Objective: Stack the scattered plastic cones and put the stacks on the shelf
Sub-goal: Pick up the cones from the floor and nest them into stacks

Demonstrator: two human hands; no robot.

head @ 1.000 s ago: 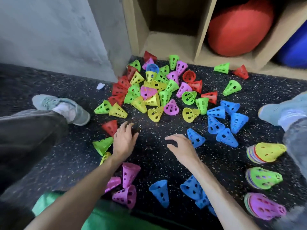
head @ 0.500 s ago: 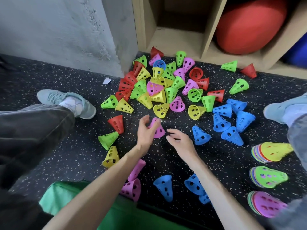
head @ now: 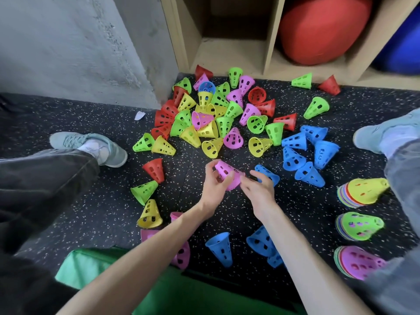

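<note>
The left hand's fingers [head: 210,171] curled round a pink cone [head: 227,176], thumb on its near side, holding it off the floor with the narrow end pointing far-left. The left hand [head: 213,187] gripped it from the left. The right hand [head: 259,192] was just beside it on the right, fingertips [head: 244,181] touching the cone's wide rim, the other fingers loosely spread and relaxed; whether it pinched the rim I could not tell.

Just beyond the right hand a blue cone [head: 268,175] lay on the speckled black floor [head: 91,201]. Farther off, the main pile [head: 216,117] of red, green, yellow and pink cones lay tumbled together near the foot of the wooden shelf [head: 270,42]. A cluster of blue cones [head: 306,153] lay to the right of the pile. To the left of the hands lay a red cone [head: 154,169], a green cone [head: 143,192] and a yellow cone [head: 150,214], well apart from each other. Near the forearms lay more blue cones [head: 220,248] and pink cones [head: 181,255].

At the right edge three stacks lay on their sides: one topped yellow [head: 361,192], one green [head: 359,226], one pink [head: 359,262]. In the shelf sat a red ball [head: 322,30] and a blue ball [head: 404,46]. A shoe [head: 91,146] rested on the floor at each side, and a green mat [head: 113,273] lay nearest.
</note>
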